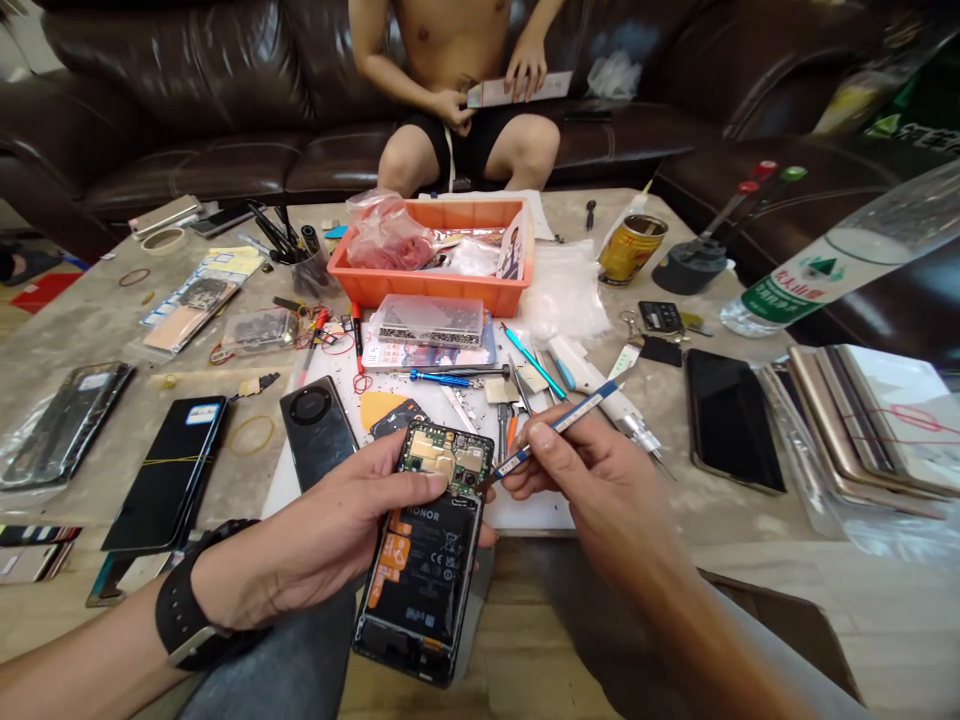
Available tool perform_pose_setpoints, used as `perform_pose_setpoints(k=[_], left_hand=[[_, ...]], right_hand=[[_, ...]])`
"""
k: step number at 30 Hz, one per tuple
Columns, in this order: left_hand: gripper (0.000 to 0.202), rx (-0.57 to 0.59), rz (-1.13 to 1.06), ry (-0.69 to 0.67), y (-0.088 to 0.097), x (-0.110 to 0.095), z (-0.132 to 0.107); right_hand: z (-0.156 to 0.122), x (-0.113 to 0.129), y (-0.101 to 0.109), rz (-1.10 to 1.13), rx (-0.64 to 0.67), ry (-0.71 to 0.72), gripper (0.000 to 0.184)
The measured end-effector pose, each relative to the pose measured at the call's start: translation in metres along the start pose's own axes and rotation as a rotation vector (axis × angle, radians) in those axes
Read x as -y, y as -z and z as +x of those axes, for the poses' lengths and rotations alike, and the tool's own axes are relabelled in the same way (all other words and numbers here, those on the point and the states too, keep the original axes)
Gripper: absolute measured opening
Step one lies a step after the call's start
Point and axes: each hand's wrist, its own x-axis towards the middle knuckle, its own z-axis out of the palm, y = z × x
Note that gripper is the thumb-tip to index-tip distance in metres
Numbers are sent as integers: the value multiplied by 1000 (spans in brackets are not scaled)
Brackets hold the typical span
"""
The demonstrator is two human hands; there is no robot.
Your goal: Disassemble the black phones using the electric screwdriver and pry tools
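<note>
My left hand (382,490) is closed around an opened smartphone (424,570), thumb resting on its circuit board. The phone's back is off, showing the green and gold board at the top and a black battery marked HONOR below. Pinched in my right hand (581,455) is a slim blue and white pry tool (559,428). Its tip meets the right edge of the board, beside a camera module. Behind the phone, a dark back cover (321,432) with a round camera ring lies on the white mat (525,512).
An orange bin (431,288) with plastic bags stands at mid-table, a clear screw box (431,322) before it. A blue screwdriver (442,378) lies on the mat. Phones (731,420) flank both sides; a water bottle (825,270) tilts at right. Another person (457,90) sits opposite, holding a box.
</note>
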Motion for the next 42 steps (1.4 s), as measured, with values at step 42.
perform_pose_setpoints(k=[42], left_hand=[[40,-11,32,-34,-6,-4,1]], right_hand=[[-4,8,-1,-135,-46,83,28]])
